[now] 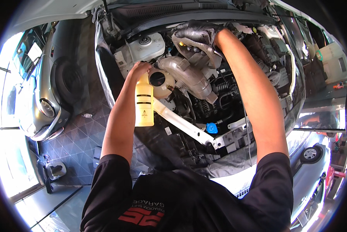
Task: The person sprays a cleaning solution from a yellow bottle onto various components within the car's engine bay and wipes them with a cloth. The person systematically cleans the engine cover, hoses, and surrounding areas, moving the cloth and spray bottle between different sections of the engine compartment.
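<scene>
My left hand (142, 67) is closed around the neck of a yellow spray bottle (144, 104), which hangs upright with dark bands across its front. Behind the bottle sits a round cream-coloured tank (166, 83) with a dark round top. At the far side of the engine bay, my right forearm (243, 73) reaches in and ends at a dark, shiny, crinkled shape (198, 31). That shape covers the right hand or hides it, so its fingers do not show. Below it lies a dusty grey-brown curved piece (196, 48), beside a wide grey-brown air duct (189, 76).
A white reservoir (147, 44) stands at the bay's far left. A pale metal crossbar (183, 121) and a blue cap (211, 128) lie nearer me. A dark cover (154, 149) drapes the front edge. Other cars (45, 108) stand at left and right.
</scene>
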The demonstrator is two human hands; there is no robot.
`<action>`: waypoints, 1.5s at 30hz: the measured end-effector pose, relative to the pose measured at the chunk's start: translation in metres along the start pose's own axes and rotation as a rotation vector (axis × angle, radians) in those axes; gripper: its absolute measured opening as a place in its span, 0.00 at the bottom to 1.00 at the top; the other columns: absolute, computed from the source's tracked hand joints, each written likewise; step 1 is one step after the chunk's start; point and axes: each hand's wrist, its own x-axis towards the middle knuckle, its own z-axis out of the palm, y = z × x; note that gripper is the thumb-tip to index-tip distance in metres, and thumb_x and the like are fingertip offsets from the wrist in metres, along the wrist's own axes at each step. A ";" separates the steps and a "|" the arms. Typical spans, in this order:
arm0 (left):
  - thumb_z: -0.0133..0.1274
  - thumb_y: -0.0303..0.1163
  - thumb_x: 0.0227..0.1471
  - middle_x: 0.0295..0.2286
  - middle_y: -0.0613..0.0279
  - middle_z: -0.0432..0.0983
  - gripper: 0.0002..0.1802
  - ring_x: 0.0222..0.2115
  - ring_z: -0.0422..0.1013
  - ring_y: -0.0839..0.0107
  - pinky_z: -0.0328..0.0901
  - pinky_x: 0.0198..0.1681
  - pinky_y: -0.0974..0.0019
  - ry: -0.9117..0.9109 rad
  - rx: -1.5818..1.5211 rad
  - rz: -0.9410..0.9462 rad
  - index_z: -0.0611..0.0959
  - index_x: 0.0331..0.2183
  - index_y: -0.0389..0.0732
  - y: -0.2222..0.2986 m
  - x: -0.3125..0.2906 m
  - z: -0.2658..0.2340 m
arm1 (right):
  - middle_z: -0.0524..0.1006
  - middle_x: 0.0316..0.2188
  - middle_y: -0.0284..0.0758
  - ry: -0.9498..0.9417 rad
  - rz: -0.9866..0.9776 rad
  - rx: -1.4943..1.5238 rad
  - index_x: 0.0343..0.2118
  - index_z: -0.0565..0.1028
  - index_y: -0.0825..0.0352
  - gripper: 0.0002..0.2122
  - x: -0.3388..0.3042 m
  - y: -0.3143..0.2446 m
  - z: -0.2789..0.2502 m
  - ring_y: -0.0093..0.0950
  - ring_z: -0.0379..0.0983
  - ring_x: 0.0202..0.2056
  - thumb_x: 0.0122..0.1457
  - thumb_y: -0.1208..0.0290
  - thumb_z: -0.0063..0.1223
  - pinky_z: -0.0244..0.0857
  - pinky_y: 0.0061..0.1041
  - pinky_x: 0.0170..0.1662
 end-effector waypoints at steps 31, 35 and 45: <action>0.56 0.33 0.46 0.20 0.61 0.72 0.10 0.19 0.67 0.69 0.65 0.23 0.63 0.158 -0.517 0.004 0.80 0.23 0.35 -0.009 -0.105 -0.060 | 0.81 0.31 0.36 -0.022 -0.284 -0.122 0.46 0.80 0.62 0.14 -0.057 -0.028 0.038 0.28 0.75 0.23 0.60 0.63 0.53 0.72 0.30 0.29; 0.56 0.33 0.47 0.20 0.62 0.72 0.09 0.20 0.68 0.70 0.64 0.24 0.64 0.159 -0.522 -0.001 0.81 0.23 0.37 -0.009 -0.114 -0.066 | 0.77 0.45 0.41 -0.057 -0.218 -0.191 0.58 0.72 0.63 0.24 -0.084 -0.040 0.023 0.29 0.74 0.41 0.63 0.54 0.52 0.70 0.29 0.46; 0.55 0.35 0.53 0.24 0.59 0.69 0.11 0.20 0.72 0.65 0.72 0.25 0.61 0.095 -0.645 -0.051 0.80 0.32 0.36 -0.013 -0.119 -0.063 | 0.77 0.28 0.29 0.019 -0.247 0.171 0.60 0.71 0.62 0.22 -0.116 -0.014 0.037 0.17 0.69 0.22 0.65 0.59 0.51 0.66 0.18 0.20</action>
